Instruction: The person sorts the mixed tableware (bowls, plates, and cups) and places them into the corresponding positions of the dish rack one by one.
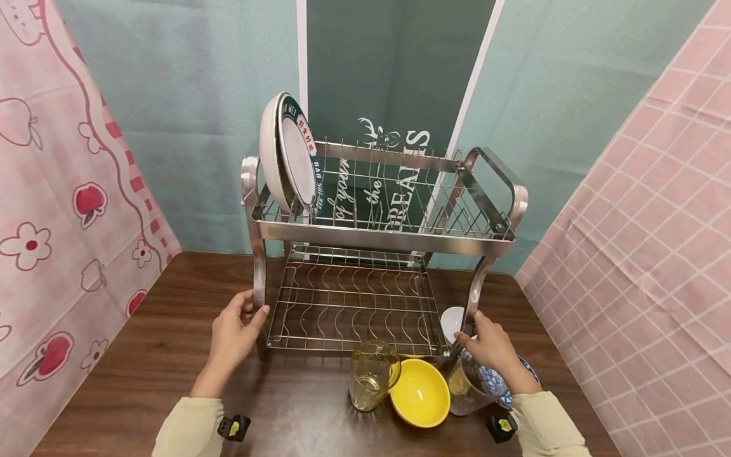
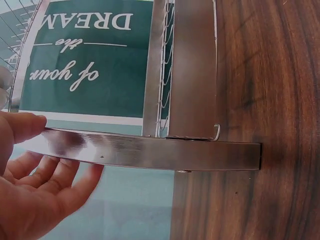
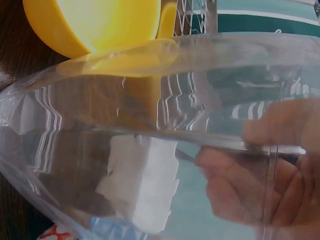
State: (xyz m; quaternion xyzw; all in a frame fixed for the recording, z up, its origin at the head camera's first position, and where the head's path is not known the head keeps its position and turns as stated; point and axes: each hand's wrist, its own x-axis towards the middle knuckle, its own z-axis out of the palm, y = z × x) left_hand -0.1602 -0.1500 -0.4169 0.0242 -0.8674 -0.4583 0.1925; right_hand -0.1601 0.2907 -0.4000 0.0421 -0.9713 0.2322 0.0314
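A two-tier metal dish rack stands on the wooden table. My left hand grips its left front leg, thumb on one side and fingers on the other in the left wrist view. On the opposite side, my right hand holds the right front leg; the right wrist view shows this hand only through a clear vessel. In the upper tier's left end, a white bowl and a plate with a lettered dark rim stand on edge.
Before the rack are an amber glass mug and a yellow bowl. A white bowl and blue-patterned dishware lie by the right leg, partly hidden. Cloth curtains hang behind and at both sides.
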